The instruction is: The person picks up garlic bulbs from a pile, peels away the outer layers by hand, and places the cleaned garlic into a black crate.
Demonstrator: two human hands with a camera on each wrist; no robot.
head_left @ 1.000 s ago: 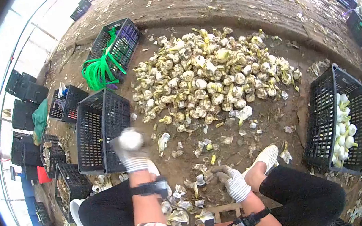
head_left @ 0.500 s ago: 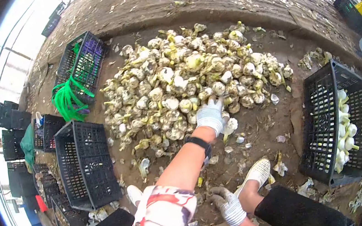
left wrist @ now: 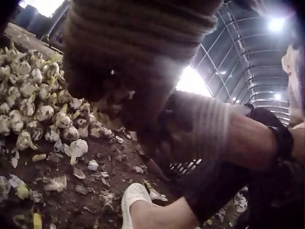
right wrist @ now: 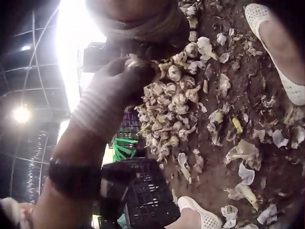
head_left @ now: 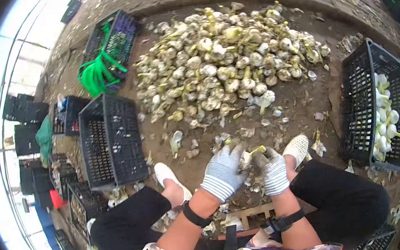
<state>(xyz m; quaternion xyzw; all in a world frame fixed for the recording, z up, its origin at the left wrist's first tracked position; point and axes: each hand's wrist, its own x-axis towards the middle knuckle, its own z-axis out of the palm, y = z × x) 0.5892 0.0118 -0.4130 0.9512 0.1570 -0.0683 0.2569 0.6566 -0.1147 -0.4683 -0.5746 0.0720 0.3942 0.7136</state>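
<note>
Low between the knees, my gloved left hand (head_left: 224,170) holds a garlic bulb (head_left: 248,157) by its side, its yellowish stem pointing right. My gloved right hand (head_left: 272,170) meets it from the other side, curled fingers gripping at the stem end. In the right wrist view a bit of the pale bulb (right wrist: 135,61) shows at the left hand's fingers, right under the right hand. Dark gloves hide most of the bulb in the left wrist view. Ahead of both hands lies a large heap of unpeeled garlic (head_left: 222,65) with short stems.
A black crate (head_left: 113,142) stands on the left; behind it, another crate (head_left: 121,39) has green straps (head_left: 98,73) hanging over it. To the right, a black crate (head_left: 360,102) holds clean white garlic bulbs (head_left: 386,119). Loose skins (head_left: 176,141) litter the soil around the white shoes (head_left: 169,178).
The left hand first swung at the left crate with a white bulb, then reached into the heap. Now it is back beside the right hand with another bulb, and both hands are on it.
</note>
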